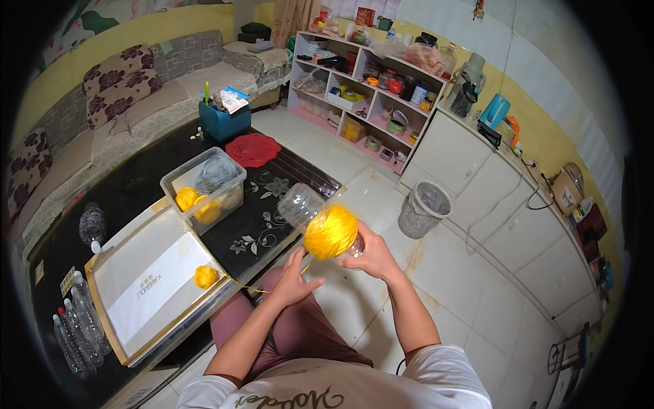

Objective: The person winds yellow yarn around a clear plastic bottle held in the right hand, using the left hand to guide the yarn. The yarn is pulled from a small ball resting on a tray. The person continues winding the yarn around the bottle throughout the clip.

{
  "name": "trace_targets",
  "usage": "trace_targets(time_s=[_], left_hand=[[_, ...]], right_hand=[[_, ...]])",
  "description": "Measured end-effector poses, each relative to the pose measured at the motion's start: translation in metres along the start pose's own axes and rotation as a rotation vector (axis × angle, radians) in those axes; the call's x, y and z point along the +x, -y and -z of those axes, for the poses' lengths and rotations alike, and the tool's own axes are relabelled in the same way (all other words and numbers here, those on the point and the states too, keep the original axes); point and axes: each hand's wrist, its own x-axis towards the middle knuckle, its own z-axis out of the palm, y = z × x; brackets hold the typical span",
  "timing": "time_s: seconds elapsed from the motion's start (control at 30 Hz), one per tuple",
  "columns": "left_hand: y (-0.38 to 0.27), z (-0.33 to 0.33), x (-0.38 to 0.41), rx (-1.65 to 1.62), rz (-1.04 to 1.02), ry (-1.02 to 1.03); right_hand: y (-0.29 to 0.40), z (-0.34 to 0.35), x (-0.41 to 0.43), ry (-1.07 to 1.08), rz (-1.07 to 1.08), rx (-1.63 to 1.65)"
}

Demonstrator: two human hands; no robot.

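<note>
My right hand (370,255) grips the near end of a clear plastic bottle (301,204), tilted over the floor beside the table. Thick yellow yarn (331,232) is wound in a ball around the bottle's middle. Just left of it is my left hand (294,281), thumb spread and fingers pointing up at the yarn. A yellow yarn strand (240,283) comes from a small yellow yarn ball (206,277), passes behind my left hand and emerges between thumb and fingers towards the wound yarn. How the fingers hold it is partly hidden. The small ball rests on a white framed board (153,281).
On the black table (245,260), a clear plastic bin (232,199) holds grey and yellow yarn. A blue container (225,120), a red doily (253,150) and several clear bottles (79,327) also lie there. A waste bin (421,214) stands right, before white cabinets (485,179).
</note>
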Motion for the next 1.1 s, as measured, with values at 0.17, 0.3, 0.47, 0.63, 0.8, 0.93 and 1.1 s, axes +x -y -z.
trace_targets(time_s=[0.17, 0.3, 0.47, 0.63, 0.8, 0.93, 1.1], left_hand=[[0.029, -0.003, 0.026, -0.216, -0.029, 0.164], [0.016, 0.009, 0.034, -0.601, 0.113, 0.078], [0.052, 0.025, 0.042, -1.108, 0.221, -0.190], [-0.004, 0.020, 0.032, -0.432, 0.241, -0.141], [-0.003, 0.002, 0.019, -0.332, 0.057, -0.076], [-0.025, 0.003, 0.002, -0.230, 0.107, 0.336], [-0.074, 0.042, 0.021, -0.006, -0.223, 0.436]], right_hand=[[0.019, -0.008, -0.008, 0.235, 0.057, 0.179], [0.016, -0.003, -0.009, 0.301, 0.035, 0.162], [0.018, -0.004, -0.009, 0.370, 0.092, 0.088], [0.018, -0.007, -0.006, 0.314, 0.049, 0.394], [0.020, -0.013, -0.003, 0.279, 0.056, 0.540], [0.001, -0.006, 0.009, 0.041, 0.084, 0.239], [-0.007, 0.002, 0.008, -0.126, 0.096, -0.492]])
